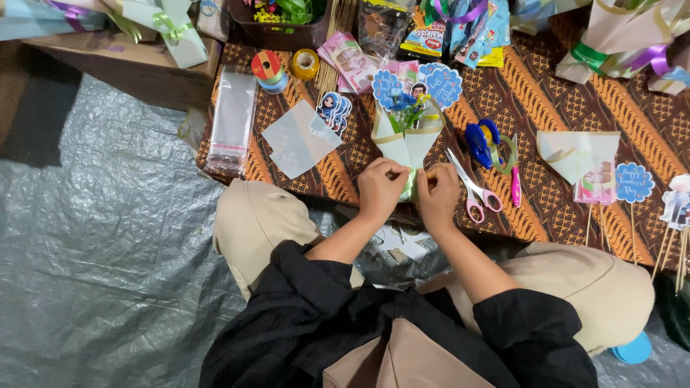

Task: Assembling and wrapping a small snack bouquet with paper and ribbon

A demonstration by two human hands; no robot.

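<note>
- Both hands pinch the narrow lower end of a small paper-wrapped bouquet (407, 140) at the surface's near edge: left hand (381, 188) and right hand (438, 194) closed on a green ribbon (410, 185) there.
- Judged step: tying the wrap; next needs a snug knot.
- Pink-handled scissors (471, 188) lie just right.
- The surface (546, 93) wears brown batik cloth; grey plastic sheeting (108, 251) covers the floor.

A low table (575, 93) covered in brown batik-patterned cloth stands on a grey plastic floor sheet (108, 251). On the cloth lie a pale green paper-wrapped bouquet (407, 144), pink-handled scissors (471, 188), a blue tape dispenser (479, 142), a stack of clear cellophane bags (232, 122), translucent paper squares (298, 139), ribbon spools (270, 70) and blue scalloped toppers (634, 182)
</note>
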